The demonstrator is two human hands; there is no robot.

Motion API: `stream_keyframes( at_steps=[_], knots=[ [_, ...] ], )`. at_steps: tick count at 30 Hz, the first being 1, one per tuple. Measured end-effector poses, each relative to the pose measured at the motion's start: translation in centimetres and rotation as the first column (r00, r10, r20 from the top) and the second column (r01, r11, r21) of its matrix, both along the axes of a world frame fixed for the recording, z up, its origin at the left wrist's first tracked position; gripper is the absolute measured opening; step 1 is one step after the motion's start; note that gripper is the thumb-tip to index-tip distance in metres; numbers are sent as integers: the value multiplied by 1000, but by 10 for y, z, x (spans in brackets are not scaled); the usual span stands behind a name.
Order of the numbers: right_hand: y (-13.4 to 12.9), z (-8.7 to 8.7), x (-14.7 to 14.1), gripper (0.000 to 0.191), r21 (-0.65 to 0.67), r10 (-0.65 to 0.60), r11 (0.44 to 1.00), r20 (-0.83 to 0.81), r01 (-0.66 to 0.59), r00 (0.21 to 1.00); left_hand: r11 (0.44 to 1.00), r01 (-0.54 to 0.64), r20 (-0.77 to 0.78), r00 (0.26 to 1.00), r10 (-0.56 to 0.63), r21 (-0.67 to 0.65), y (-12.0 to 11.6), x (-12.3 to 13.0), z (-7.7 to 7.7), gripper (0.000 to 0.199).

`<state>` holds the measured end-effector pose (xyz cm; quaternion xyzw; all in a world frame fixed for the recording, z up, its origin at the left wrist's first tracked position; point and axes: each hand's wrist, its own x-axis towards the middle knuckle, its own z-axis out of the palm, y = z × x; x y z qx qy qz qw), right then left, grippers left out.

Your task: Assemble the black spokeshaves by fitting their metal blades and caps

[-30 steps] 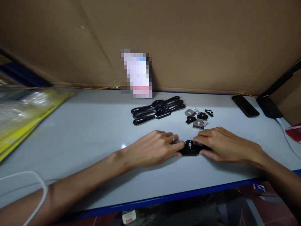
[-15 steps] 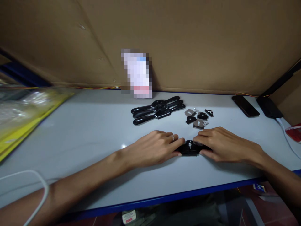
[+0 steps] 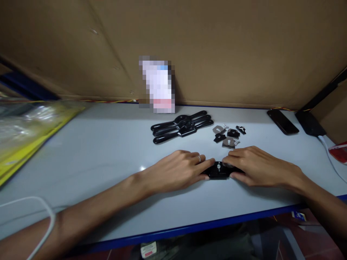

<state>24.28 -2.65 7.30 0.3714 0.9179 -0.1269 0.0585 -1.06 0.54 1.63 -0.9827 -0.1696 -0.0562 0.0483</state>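
Observation:
A black two-handled tool body (image 3: 218,172) lies near the front of the table, with a small silver screw at its centre. My left hand (image 3: 184,169), with a ring on one finger, grips its left end. The right end is held by my right hand (image 3: 252,168), and both handles are mostly covered by the fingers. Behind my left hand, three similar black tool bodies (image 3: 183,126) lie side by side. Grey blades (image 3: 229,143), black clamp plates (image 3: 219,137) and small silver screws (image 3: 236,142) are scattered just behind my right hand.
At the back right lie a dark phone (image 3: 282,122) and a black device (image 3: 310,123) with a white cable. Plastic packets with yellow edges (image 3: 35,139) cover the left side. A blurred pale object (image 3: 161,86) leans against the cardboard wall (image 3: 217,50). A white cable crosses my left forearm.

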Motion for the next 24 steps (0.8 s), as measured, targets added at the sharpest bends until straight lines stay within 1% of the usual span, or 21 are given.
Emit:
stream_keyframes(
  at_steps=[6,13,18,24],
  knots=[
    [-1,-1,1,18,3,-2,1000,-32,2,999,1000,6,23,1000,-6,-4,1,0,-1,31],
    [0,0,-1,19,-1,0,1000,-9,0,1000,1000,9,19,1000,-9,5,1,-1,-1,31],
    [0,0,-1,19,3,1,1000,-1,-1,1000,1000,1,32,999,-1,-21,0,0,-1,30],
    [-2,0,0,11,41,-18,999,6,18,1000,999,1,53,999,0,-33,0,0,-2,31]
  ],
)
